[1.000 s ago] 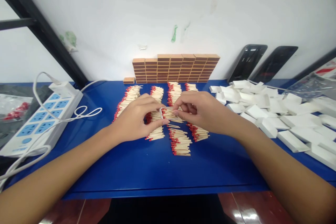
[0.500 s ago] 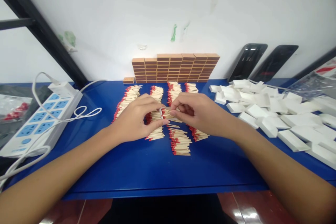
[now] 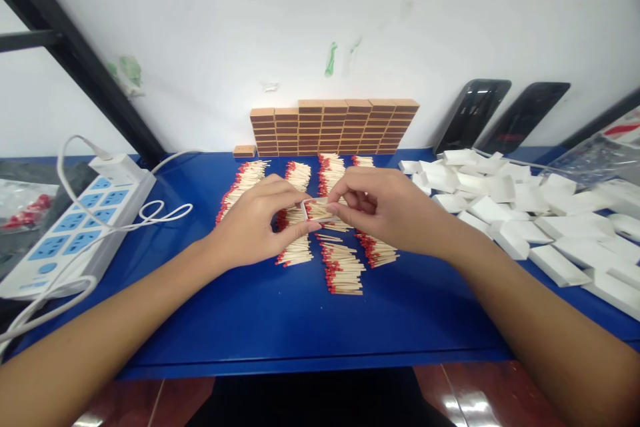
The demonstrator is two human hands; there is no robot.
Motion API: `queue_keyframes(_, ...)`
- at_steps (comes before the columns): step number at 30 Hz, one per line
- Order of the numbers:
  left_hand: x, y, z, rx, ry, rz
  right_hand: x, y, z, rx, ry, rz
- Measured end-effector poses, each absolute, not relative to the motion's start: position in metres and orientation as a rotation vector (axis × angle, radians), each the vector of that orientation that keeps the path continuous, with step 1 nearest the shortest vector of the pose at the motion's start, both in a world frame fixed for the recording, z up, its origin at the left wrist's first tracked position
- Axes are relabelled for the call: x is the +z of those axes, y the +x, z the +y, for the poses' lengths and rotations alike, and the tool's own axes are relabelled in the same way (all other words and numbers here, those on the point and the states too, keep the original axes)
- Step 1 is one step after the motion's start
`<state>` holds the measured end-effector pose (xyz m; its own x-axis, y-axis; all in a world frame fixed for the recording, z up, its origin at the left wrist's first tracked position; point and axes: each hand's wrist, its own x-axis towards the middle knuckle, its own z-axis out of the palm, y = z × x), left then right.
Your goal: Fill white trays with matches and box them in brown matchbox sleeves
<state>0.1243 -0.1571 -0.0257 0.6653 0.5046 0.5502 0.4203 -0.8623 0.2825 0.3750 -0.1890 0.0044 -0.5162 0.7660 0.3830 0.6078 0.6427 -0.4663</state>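
Between thumb and fingers, my left hand [image 3: 265, 220] grips the left end of a small white matchbox tray [image 3: 304, 212]. Red-headed matches [image 3: 317, 209] lie in the tray, heads to the left. My right hand [image 3: 385, 210] is closed in a pinch at the tray's right end, on the stick ends of the matches; its palm and curled fingers hide part of that end. Below the hands, a loose heap of matches [image 3: 344, 270] rests on the blue table [image 3: 240, 327]. More match rows [image 3: 245, 183] run beside and behind both hands.
A wall of stacked brown matchboxes [image 3: 333, 128] stands at the back, with a single matchbox [image 3: 245, 151] to its left. White empty trays [image 3: 557, 267] pile up on the right. Two dark phone-like panels [image 3: 473, 113] lean on the wall. A power strip [image 3: 75, 227] with white cables lies left.
My right fingers have shifted slightly right along the matches, and more of the tray and its near edge shows. My left hand keeps its grip, nearly still.
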Motion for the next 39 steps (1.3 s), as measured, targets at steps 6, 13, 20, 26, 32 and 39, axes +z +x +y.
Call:
queue_keyframes(6,-0.026,0.119,-0.148,1.097,2.810,0.979,0.008,0.383,-0.188,0.514,-1.187,-2.454)
queue_keyframes(13,-0.026,0.119,-0.149,1.078,2.800,1.025,-0.001,0.372,-0.189,0.599,-1.338,-2.592)
queue_keyframes(20,-0.025,0.121,-0.150,1.052,2.804,0.973,-0.005,0.371,-0.188,0.579,-1.354,-2.597)
queue_keyframes(26,-0.026,0.121,-0.150,1.051,2.817,0.966,-0.008,0.370,-0.187,0.582,-1.366,-2.642)
queue_keyframes(32,-0.026,0.119,-0.149,0.994,2.829,0.971,-0.003,0.377,-0.186,0.654,-1.368,-2.566)
queue_keyframes(39,-0.028,0.120,-0.152,0.912,2.803,0.819,0.005,0.385,-0.184,0.455,-1.203,-2.408)
